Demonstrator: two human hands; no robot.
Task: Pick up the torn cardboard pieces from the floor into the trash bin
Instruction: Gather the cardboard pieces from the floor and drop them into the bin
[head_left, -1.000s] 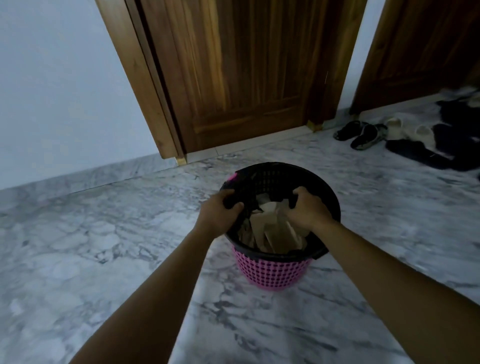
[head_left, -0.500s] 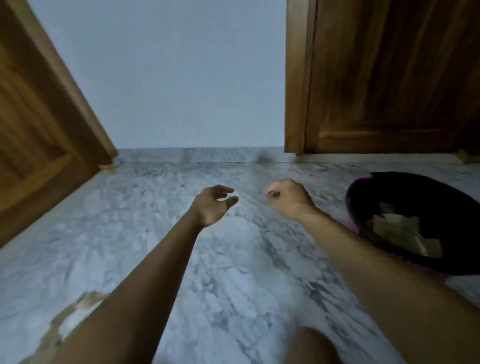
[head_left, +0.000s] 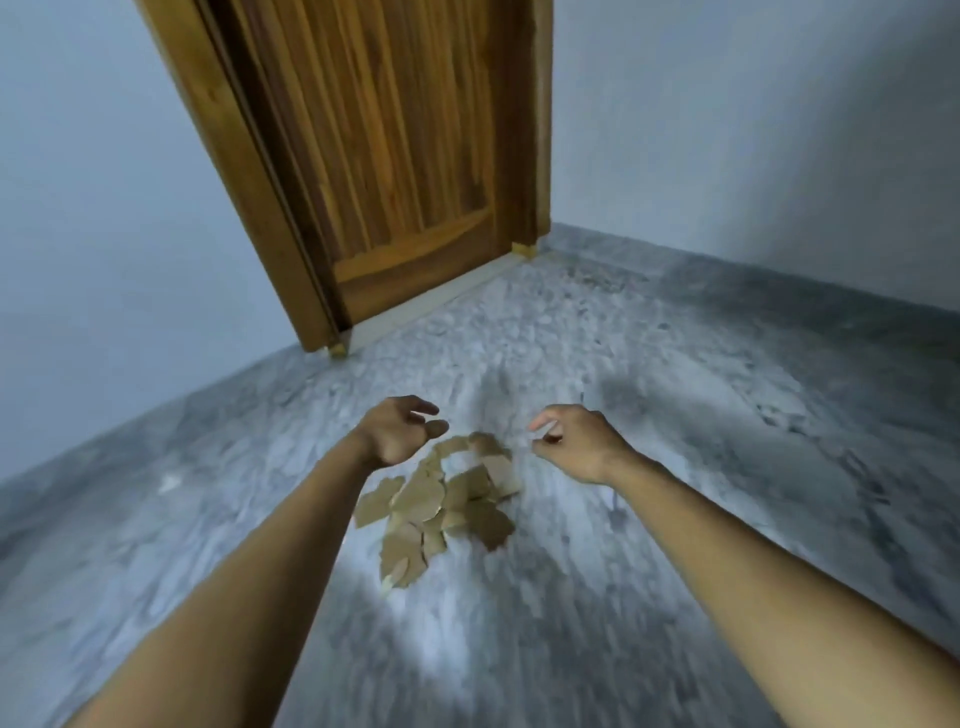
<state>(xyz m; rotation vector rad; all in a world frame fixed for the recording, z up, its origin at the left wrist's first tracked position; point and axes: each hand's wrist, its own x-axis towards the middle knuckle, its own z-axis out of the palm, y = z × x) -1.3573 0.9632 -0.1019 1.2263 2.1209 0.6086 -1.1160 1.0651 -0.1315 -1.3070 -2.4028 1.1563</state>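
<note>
Both hands are hovering over the floor (head_left: 701, 441), neither touching anything.

- left hand (head_left: 397, 431): fingers (head_left: 418, 404) are curling loosely and sitting slightly apart, gripping nothing.
- right hand (head_left: 576, 447): fingers (head_left: 540, 420) are curling in more, thumb close to the index, and nothing is showing between them (frame is blurring, so a tiny scrap can't be ruled out).
- torn cardboard pieces (head_left: 441, 512): lying in 1 loose overlapping pile on the floor, between the 2 hands and on the wrist side of the fingertips, running back toward the person.

Key relation: the pile's long axis is running from its far end, just below both sets of fingertips, diagonally back and toward the left forearm. The left fingers are sitting just beside the far-left edge, and the right fingers just beside the far-right corner. The left looks marginally nearer, though height above the floor can't be read.

My read: the reach phase is ending and the scoop is coming next. Fingers will need to drop and close inward from both sides.

The trash bin is not in view. A wooden door (head_left: 395, 156) is standing beyond the fingertips.
</note>
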